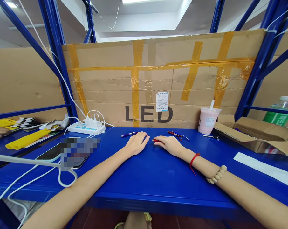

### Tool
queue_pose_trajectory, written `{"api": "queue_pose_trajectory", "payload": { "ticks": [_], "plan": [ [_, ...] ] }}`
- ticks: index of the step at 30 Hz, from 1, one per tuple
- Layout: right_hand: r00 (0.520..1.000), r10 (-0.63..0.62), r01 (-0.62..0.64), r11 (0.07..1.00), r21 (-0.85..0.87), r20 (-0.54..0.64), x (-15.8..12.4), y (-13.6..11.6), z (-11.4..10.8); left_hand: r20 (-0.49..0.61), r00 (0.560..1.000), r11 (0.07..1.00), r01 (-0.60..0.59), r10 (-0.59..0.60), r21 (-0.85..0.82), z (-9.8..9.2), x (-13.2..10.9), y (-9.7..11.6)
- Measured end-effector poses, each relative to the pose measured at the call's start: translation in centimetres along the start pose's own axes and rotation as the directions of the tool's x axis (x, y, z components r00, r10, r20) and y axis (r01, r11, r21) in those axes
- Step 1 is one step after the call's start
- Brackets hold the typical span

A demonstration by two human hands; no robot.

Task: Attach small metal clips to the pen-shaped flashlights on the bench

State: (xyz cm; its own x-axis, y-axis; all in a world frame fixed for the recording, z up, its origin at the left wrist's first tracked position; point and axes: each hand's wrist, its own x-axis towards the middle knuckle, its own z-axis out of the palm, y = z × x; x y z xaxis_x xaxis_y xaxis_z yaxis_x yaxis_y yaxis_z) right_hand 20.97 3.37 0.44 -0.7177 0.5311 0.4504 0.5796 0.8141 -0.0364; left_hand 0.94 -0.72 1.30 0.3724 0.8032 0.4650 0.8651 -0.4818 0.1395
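Note:
My left hand (137,143) lies palm down on the blue tabletop, its fingers stretched out and holding nothing. Just beyond its fingers is a blue-purple pen (127,135), flat on the surface. My right hand (169,145) rests on the table with its fingers curled over a slim red object (155,140). Only the end of that object shows, so its kind is unclear. Behind the right hand lie a dark red pen (174,134) and a thin blue pen (184,137), close together.
At the back left sits a white power strip (83,128) with plugs and cables. A phone (51,152) lies by the left forearm. On the right are a pink drink cup (207,122), an open cardboard box (249,135) and a white strip (264,168). A cardboard wall (106,92) closes the back.

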Motion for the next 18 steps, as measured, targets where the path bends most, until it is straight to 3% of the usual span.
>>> {"api": "queue_pose_trajectory", "payload": {
  "ticks": [18],
  "plan": [
    [1.0,-0.007,0.007,1.0,0.022,0.022,0.01,-0.02,0.08,0.001,1.0,1.0,0.0,0.0,0.0,0.03,-0.04,-0.04]
  ]
}}
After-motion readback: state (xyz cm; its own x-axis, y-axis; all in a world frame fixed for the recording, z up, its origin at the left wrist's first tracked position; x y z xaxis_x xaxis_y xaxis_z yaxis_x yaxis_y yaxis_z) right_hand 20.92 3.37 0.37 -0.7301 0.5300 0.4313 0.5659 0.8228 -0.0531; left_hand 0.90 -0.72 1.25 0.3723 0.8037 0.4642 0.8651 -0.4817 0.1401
